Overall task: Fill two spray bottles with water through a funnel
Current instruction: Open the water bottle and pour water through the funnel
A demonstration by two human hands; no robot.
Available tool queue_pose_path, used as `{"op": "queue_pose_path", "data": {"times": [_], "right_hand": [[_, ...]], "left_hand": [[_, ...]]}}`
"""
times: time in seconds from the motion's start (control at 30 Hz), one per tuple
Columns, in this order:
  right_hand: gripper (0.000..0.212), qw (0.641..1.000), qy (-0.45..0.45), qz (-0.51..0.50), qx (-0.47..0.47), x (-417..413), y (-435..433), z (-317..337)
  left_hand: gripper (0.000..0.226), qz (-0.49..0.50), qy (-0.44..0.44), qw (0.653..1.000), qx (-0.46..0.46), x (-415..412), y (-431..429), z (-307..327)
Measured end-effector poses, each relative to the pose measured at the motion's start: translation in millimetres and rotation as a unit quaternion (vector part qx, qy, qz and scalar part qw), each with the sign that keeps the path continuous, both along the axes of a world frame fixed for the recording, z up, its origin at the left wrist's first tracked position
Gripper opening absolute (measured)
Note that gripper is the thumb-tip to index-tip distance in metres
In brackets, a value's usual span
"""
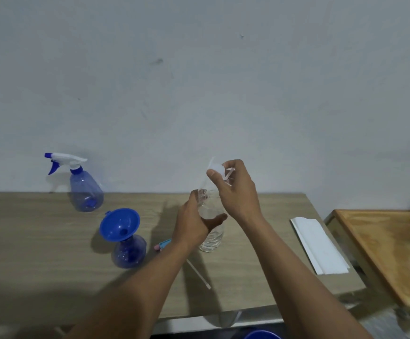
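Grip: left hand (194,223) holds bottle (211,238); right hand (235,189) pinches white piece (215,166) at its top.
Funnel (119,223): in spray bottle (129,253), left.

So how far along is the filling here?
Done: funnel sits in the open spray bottle. In hand: left hand holds the clear water bottle, right hand grips its cap. Left: pouring; the rear spray bottle has its trigger head on. Fill levels unreadable.

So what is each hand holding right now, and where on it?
Left hand grips the clear plastic bottle around its upper body. Right hand pinches a white plastic piece at the bottle's top; whether it is a cap or a sprayer cannot be told.
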State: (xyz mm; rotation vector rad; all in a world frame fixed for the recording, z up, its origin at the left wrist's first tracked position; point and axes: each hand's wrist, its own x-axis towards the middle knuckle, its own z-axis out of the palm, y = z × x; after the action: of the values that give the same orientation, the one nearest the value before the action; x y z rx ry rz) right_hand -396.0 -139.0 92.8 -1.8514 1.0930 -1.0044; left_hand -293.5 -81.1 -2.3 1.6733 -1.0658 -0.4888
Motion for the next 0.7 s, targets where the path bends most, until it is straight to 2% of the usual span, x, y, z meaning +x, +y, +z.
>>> {"op": "queue_pose_path", "data": {"times": [0.1, 0.3, 0.43, 0.6, 0.7], "right_hand": [[0.022, 1.0, -0.002, 0.03, 0.0, -0.1, -3.1, 1.4], [0.03, 0.998, -0.013, 0.055, 0.017, -2.9, -2.9, 4.7], [0.015, 0.997, -0.01, 0.08, 0.019, -4.5, -9.9, 7.4], [0.032, 0.996, -0.027, 0.075, 0.037, 0.5, -6.8, 6.7], [0.016, 0.995, -0.007, 0.093, 0.029, -0.5, -10.3, 9.2]], "left_hand": [[0.068, 0.005, 0.012, 1.0, -0.008, 1.2, -1.5, -5.1], [0.072, 0.003, 0.033, 0.999, -0.008, 4.1, -5.5, -9.9], [0.073, 0.004, 0.041, 0.999, -0.009, 5.0, -5.4, -12.1], [0.072, 0.003, 0.047, 0.999, -0.008, 6.1, -5.1, -11.6], [0.074, 0.006, 0.044, 0.999, -0.007, 6.9, -3.0, -12.0]]}}
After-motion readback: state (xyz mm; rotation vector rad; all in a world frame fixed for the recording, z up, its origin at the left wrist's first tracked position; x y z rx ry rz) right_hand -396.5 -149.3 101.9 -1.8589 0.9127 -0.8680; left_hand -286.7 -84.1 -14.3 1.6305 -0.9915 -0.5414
